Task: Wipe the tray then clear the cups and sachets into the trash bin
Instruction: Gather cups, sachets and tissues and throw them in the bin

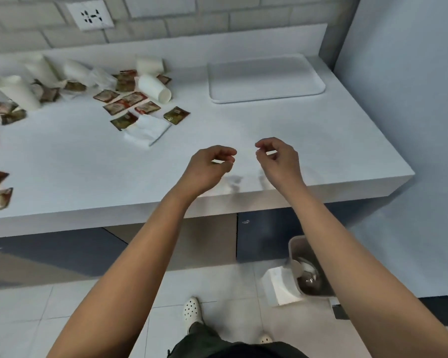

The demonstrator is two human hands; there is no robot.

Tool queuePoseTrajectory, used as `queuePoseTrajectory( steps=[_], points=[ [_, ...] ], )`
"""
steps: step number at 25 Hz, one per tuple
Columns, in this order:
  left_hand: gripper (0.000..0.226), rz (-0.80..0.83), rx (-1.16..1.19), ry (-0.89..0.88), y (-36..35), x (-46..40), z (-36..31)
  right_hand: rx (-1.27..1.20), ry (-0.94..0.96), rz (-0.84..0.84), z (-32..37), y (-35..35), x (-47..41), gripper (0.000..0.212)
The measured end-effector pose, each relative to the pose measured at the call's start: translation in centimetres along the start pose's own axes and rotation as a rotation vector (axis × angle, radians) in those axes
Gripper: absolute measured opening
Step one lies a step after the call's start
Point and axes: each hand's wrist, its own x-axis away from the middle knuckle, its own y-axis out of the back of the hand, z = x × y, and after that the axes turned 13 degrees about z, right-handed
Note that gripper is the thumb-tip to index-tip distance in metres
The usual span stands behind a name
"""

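Both hands, left (209, 164) and right (277, 157), are held loosely curled, apparently empty. The napkin (148, 131), soft and light, is best pinched at an edge for the tray (265, 98).

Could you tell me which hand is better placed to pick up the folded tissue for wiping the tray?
Probably the left hand: the folded tissue lies on its side; the right hand would cross over.

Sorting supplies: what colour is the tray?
White, the flat rectangular plastic tray, clearest in the head view.
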Motion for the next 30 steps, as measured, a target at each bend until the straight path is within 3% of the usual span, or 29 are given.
queuePoseTrajectory(
  steps=[9, 15, 19, 24, 28, 30],
  points=[
    [0.025, -0.274, 0.037, 0.156, 16.6, -1.0, 7.3, 0.048, -0.021, 0.117, 3.7, -12.4, -9.2, 0.017],
    [0.029, -0.315, -0.145, 0.238, 21.7, -3.8, 10.0, 0.102, -0.088, 0.097, 3.7, -16.3, -13.2, 0.019],
    [0.029, -0.383, -0.251, 0.181, 22.4, -6.2, 10.9, 0.162, -0.134, 0.063, 3.2, -16.8, -15.7, 0.019],
    [0.035, -0.282, -0.411, 0.12, 22.3, -10.3, 12.3, 0.24, -0.166, 0.086, 2.6, -16.5, -20.1, 0.022],
    [0.066, -0.068, -0.675, 0.339, 21.6, -12.0, 12.8, 0.311, -0.181, 0.165, 2.4, -16.9, -23.8, 0.044],
    [0.063, -0.069, -0.748, 0.378, 21.6, -12.7, 12.8, 0.445, -0.226, 0.243, 2.2, -17.3, -25.7, 0.057]
  ],
)
